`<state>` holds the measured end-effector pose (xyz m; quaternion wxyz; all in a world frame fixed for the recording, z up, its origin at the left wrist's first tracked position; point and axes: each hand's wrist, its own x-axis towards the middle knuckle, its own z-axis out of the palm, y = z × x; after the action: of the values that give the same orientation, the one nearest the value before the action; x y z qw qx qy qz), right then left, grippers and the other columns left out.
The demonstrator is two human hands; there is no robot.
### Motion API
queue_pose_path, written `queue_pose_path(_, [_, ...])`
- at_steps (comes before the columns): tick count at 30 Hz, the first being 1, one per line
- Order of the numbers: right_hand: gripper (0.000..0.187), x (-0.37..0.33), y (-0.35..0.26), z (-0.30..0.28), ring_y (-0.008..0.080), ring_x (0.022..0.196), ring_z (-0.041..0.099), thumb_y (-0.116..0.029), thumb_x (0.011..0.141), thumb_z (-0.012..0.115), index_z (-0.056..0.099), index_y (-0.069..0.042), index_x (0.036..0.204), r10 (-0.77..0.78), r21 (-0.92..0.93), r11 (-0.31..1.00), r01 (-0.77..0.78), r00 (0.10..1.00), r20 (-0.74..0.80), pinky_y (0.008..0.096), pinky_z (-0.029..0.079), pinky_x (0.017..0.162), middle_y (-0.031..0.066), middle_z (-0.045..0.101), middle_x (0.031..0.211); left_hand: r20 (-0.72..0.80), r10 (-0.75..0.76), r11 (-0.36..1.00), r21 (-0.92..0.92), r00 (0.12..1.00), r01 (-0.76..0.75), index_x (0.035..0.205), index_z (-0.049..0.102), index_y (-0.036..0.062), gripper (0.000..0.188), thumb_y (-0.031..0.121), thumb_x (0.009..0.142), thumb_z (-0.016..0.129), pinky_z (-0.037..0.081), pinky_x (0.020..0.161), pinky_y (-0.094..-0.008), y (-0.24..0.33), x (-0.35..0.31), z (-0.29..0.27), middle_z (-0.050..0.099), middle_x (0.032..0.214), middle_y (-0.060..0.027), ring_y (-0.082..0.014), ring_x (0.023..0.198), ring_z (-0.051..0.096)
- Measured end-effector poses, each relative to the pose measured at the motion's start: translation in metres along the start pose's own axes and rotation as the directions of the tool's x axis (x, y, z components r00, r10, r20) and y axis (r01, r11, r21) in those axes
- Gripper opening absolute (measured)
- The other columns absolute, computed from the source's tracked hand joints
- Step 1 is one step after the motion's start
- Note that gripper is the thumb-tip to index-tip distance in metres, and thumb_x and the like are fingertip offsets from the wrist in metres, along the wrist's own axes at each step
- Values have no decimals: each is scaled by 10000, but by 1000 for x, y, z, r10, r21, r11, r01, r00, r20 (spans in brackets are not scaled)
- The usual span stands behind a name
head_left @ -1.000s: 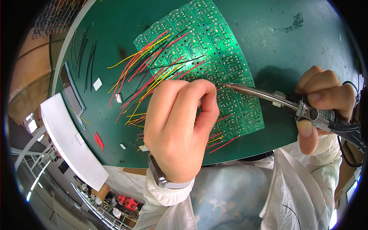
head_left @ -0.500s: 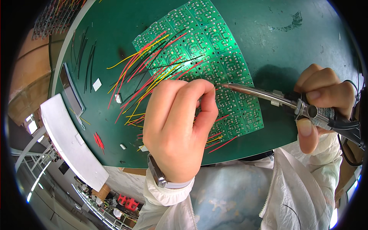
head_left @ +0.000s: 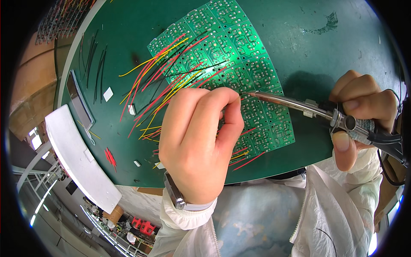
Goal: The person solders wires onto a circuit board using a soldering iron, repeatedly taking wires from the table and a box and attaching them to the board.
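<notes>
A green panel of circuit boards (head_left: 239, 38) lies on the table, solder joints upward. Red, yellow and black wires (head_left: 171, 88) stick out from it toward the left. Over the panel's middle, my left hand (head_left: 199, 137) is closed in a pinch at a wire, whose red end barely shows by the fingertips; most of it is hidden. My right hand (head_left: 364, 107) grips a soldering iron (head_left: 295, 103) from the right. The iron's tip meets the panel right beside my left fingertips; whether it touches the wire is hard to see.
Loose black wires (head_left: 96, 70) lie at the table's far left. Below them are a phone-like flat dark device (head_left: 80, 98) and a bundle of short red pieces (head_left: 110, 158). Small white pieces (head_left: 108, 94) are scattered about. A white curved panel (head_left: 81, 158) stands beyond the table's left edge.
The soldering iron's tip has shifted very slightly upward and left, along with my right hand. My left hand has hardly moved and keeps its pinch.
</notes>
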<state>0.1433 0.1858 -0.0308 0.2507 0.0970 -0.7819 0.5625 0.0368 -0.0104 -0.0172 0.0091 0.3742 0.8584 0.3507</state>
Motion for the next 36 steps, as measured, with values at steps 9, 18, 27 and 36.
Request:
queue_pose_path(9, [395, -1, -1, -3, 167, 527, 399, -203, 665, 702, 414, -35, 877, -26, -21, 999, 26, 1000, -11, 265, 359, 476, 97, 433, 686, -3, 2, 1000, 17, 1000, -2, 797, 617, -12, 180, -115, 660, 670, 419, 536, -221, 4, 0, 0, 550, 721, -40, -102, 588, 516])
queue_pose_path(18, [404, 0, 3, -1, 166, 517, 406, -214, 658, 710, 418, -38, 874, -34, -20, 999, 33, 999, -30, 265, 356, 467, 99, 433, 680, -13, 17, 1000, 22, 1000, -17, 795, 608, 4, 235, -126, 610, 674, 409, 518, -275, -1, 1, 0, 530, 726, -60, -162, 594, 518])
queue_pose_path(27, [399, -4, 1, -4, 165, 518, 398, -217, 629, 698, 434, -38, 868, -50, -36, 998, 47, 994, -98, 263, 350, 469, 98, 429, 667, 7, 25, 996, 88, 1000, -25, 834, 611, 18, 231, -98, 645, 674, 425, 550, -288, 7, -2, 1, 541, 743, -64, -185, 642, 535])
queue_pose_path(36, [396, -10, 2, -2, 176, 556, 442, -236, 680, 708, 452, -14, 885, -125, -217, 974, 69, 958, -258, 276, 380, 502, 108, 465, 714, 64, 33, 972, 228, 997, -47, 1028, 611, 43, 411, 211, 685, 765, 420, 794, -365, 21, -25, -22, 513, 1096, -116, -265, 963, 505])
